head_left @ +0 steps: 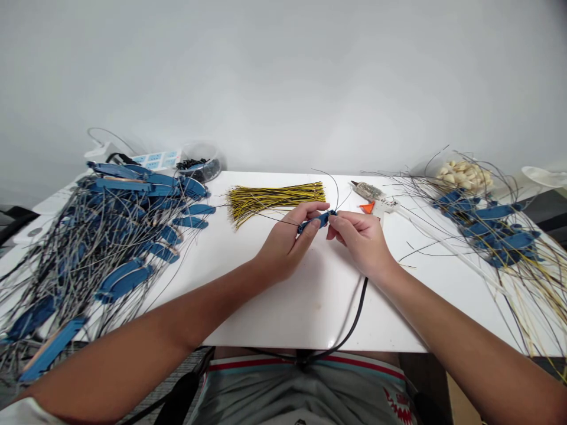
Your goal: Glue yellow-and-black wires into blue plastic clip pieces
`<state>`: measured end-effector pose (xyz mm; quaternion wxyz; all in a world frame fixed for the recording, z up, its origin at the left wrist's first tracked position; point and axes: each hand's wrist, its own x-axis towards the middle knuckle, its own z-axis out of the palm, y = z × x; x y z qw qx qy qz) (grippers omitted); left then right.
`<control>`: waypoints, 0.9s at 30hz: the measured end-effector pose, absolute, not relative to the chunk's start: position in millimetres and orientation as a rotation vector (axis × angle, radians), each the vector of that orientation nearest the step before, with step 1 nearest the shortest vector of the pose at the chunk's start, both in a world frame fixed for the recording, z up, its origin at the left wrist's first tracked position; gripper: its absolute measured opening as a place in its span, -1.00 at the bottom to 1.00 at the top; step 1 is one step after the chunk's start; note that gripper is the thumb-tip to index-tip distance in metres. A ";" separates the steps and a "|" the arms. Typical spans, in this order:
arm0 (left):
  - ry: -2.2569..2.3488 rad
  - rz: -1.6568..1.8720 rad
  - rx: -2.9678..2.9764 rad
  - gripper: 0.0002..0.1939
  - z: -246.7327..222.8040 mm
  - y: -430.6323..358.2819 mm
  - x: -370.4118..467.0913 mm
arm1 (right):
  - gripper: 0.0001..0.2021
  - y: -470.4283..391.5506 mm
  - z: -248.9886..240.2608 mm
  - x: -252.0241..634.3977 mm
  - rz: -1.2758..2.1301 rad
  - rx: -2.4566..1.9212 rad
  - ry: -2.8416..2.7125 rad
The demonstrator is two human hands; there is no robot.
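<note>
Near the middle of the table, my left hand (292,236) is closed around a small blue curved piece (322,219) with thin dark wires coming from it. My right hand (358,236) pinches at the right end of the same piece, its thumb and forefinger pressed together; whether they grip a wire or the piece's tip is too small to tell. Behind my left hand lies a bundle of yellow-and-black wires (279,196). A glue gun (371,193) with an orange trigger rests behind my right hand.
Left, a large heap of blue pieces with wires (124,277) covers the table. A smaller wired heap (505,230) lies right. Behind stand a tub of black parts (206,165), a power strip (155,160) and a container of pale pieces (465,175). A black cable (361,307) crosses the front edge.
</note>
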<state>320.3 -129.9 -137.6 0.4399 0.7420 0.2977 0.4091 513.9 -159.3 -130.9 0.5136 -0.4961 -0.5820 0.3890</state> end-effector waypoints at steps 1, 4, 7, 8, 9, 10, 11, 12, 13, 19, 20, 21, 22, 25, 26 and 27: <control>0.740 1.020 1.836 -0.59 -138.0 -129.9 320.4 | -0.62 -159.2 -130.8 514.0 0.936 -1.196 -1.400; 0.752 1.026 1.831 -0.58 -138.0 -129.9 320.4 | -0.63 -158.8 -131.0 514.2 0.938 -1.206 -1.397; 0.759 1.025 1.839 -0.57 -137.1 -129.9 320.1 | -0.63 -158.9 -131.4 514.1 0.938 -1.208 -1.400; 0.761 1.024 1.839 -0.57 -136.8 -129.9 320.1 | -0.63 -159.0 -131.4 514.0 0.937 -1.209 -1.400; 0.762 1.023 1.839 -0.57 -136.6 -129.7 320.0 | -0.63 -159.0 -131.4 513.8 0.935 -1.210 -1.400; 0.762 1.022 1.840 -0.57 -136.6 -129.6 320.0 | -0.63 -159.0 -131.3 513.6 0.933 -1.212 -1.399; 0.763 1.022 1.840 -0.57 -136.6 -129.4 319.9 | -0.63 -159.0 -131.0 513.4 0.934 -1.214 -1.398; 0.762 1.023 1.841 -0.57 -136.7 -129.3 319.9 | -0.64 -159.0 -130.7 513.2 0.935 -1.217 -1.397; 0.760 1.024 1.841 -0.57 -136.8 -129.1 320.0 | -0.64 -159.0 -130.3 513.1 0.933 -1.221 -1.398; 0.760 1.021 1.825 -0.58 -137.6 -128.9 320.2 | -0.64 -159.3 -128.6 512.7 0.911 -1.247 -1.406; 0.760 1.020 1.824 -0.58 -137.7 -128.9 320.2 | -0.64 -159.3 -128.8 512.8 0.913 -1.245 -1.406; 0.759 1.020 1.823 -0.58 -137.8 -129.0 320.2 | -0.64 -159.4 -129.0 512.8 0.917 -1.242 -1.405; 0.759 1.021 1.821 -0.58 -137.9 -129.0 320.1 | -0.64 -159.4 -129.4 512.9 0.922 -1.240 -1.404; 0.753 1.020 1.820 -0.57 -137.9 -129.0 319.9 | -0.64 -158.9 -130.5 513.2 0.929 -1.234 -1.400; 0.751 1.017 1.821 -0.57 -137.9 -129.0 319.8 | -0.64 -158.7 -130.8 513.3 0.928 -1.232 -1.399; 0.750 1.013 1.822 -0.57 -137.7 -129.0 319.7 | -0.64 -158.5 -131.1 513.6 0.927 -1.231 -1.401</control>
